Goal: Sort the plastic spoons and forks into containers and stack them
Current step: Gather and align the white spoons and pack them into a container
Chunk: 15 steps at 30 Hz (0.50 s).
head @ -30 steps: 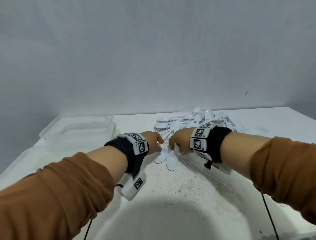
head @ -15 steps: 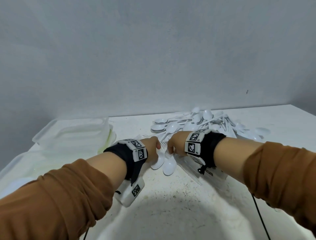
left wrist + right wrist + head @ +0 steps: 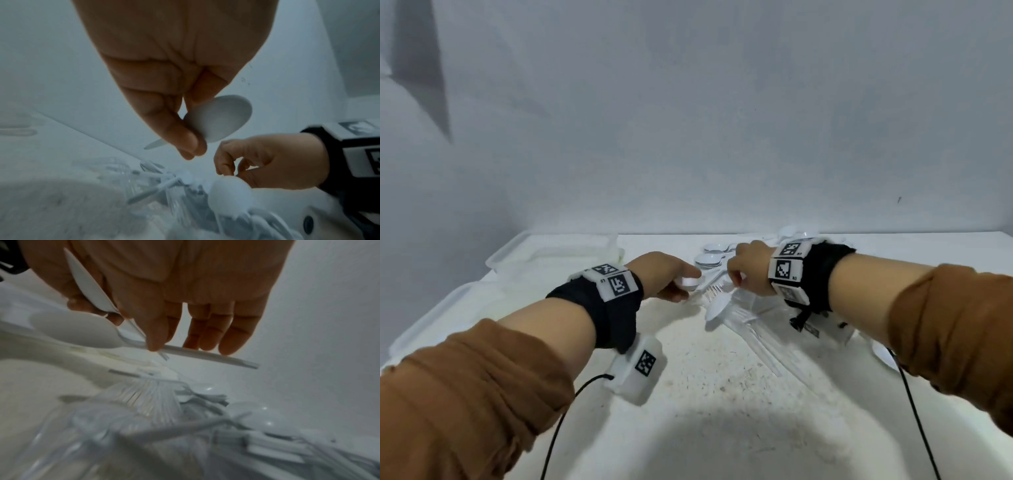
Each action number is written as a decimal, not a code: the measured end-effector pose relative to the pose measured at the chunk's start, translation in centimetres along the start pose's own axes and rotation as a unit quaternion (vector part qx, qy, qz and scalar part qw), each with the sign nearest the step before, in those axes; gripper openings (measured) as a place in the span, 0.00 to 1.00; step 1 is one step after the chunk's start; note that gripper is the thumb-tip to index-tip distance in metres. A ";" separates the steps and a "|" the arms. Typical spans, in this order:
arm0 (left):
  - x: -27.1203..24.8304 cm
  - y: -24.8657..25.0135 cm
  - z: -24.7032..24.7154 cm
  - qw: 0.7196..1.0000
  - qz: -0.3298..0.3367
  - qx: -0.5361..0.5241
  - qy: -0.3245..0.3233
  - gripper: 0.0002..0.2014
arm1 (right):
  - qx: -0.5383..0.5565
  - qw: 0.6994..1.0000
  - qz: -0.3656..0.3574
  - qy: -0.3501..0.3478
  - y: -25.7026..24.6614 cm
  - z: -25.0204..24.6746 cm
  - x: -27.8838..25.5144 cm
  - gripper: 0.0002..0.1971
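Observation:
A heap of white plastic spoons (image 3: 714,255) and clear plastic forks (image 3: 743,313) lies on the white table, mostly behind and under my right wrist. My left hand (image 3: 681,284) pinches one white spoon (image 3: 220,116) by its neck, lifted off the table. Just to its right, my right hand (image 3: 734,277) grips another white spoon (image 3: 78,329) by the handle, its bowl (image 3: 717,306) hanging down over the forks. In the right wrist view the clear forks (image 3: 148,399) fan out directly below my fingers (image 3: 205,331).
Translucent plastic containers (image 3: 551,253) are stacked at the back left of the table (image 3: 722,394). A flat white lid or tray (image 3: 441,315) lies along the left edge. A grey wall stands close behind. Loose spoons (image 3: 883,356) lie under my right forearm.
My hands have drawn apart; the left hand has pulled its spoon up and to the left, while the right keeps the other spoon over the forks. Both wrists sit higher.

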<state>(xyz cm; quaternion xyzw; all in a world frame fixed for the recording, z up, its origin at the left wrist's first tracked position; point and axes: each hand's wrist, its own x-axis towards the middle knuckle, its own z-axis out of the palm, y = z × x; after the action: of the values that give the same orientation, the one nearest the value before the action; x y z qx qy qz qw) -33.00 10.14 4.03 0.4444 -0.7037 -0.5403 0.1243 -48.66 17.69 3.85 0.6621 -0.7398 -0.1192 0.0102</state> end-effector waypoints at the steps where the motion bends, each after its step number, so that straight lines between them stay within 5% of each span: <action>1: -0.1 0.1 -0.3 0.999 0.000 -0.035 0.007 0.09 | 0.003 1.000 0.003 0.008 0.4 -0.5 -0.1 0.10; 3: -0.1 0.0 -1.0 0.998 0.030 -0.056 0.009 0.06 | 0.025 0.999 0.020 0.014 1.2 -1.4 -0.1 0.10; 7: 0.2 -0.2 -2.2 0.995 0.099 -0.018 -0.020 0.20 | 0.099 0.992 0.072 0.028 1.6 -1.7 1.3 0.11; 15: 3.0 -0.8 -3.2 0.994 0.102 -0.026 -0.011 0.10 | 0.104 0.986 0.114 -0.067 0.8 -0.2 5.3 0.10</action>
<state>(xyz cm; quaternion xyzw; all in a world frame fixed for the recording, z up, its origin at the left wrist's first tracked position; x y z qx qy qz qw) -32.25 5.77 3.69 0.3610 -0.7321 -0.5482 0.1821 -50.05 12.48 3.44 0.5611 -0.8180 -0.0840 -0.0949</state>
